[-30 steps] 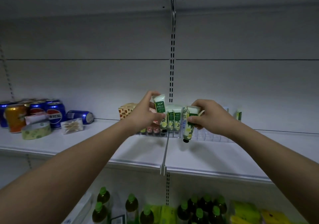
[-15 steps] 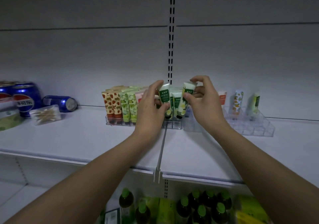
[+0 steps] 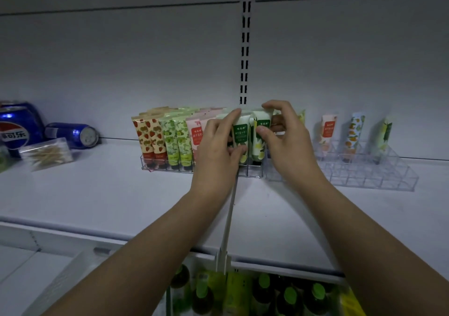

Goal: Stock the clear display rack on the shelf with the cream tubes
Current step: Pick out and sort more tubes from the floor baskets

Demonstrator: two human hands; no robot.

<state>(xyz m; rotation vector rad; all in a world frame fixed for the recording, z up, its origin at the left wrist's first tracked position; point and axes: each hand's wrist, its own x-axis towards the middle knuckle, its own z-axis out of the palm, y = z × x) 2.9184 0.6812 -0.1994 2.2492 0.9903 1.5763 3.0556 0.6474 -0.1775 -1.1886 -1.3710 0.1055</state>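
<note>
- Head view: I see the left hand (image 3: pixel 218 152) gripping a green-label tube (image 3: pixel 240 133), its fingers (image 3: pixel 234 117) over the top and thumb low on the front.
- The right hand (image 3: pixel 289 143) pinches a second green-label tube (image 3: pixel 261 135), thumb on the label, fingers curled over the cap end. Both tubes stand upright at the right end of the left clear rack (image 3: pixel 170 168), caps down in its slots.
- Counting that rack's front row: two strawberry tubes (image 3: pixel 151 135), two lime-print tubes (image 3: pixel 176 140), at least one pink tube (image 3: pixel 195 135); more behind, number unclear.
- A right clear rack (image 3: pixel 376 177) sits just beside, with three tubes spaced apart: peach (image 3: pixel 328 130), orange-print (image 3: pixel 356 130), lemon (image 3: pixel 385 135).
- On the white shelf (image 3: pixel 97 194), far left: two blue cans (image 3: pixel 70 134) and one swab packet (image 3: pixel 46 154).
</note>
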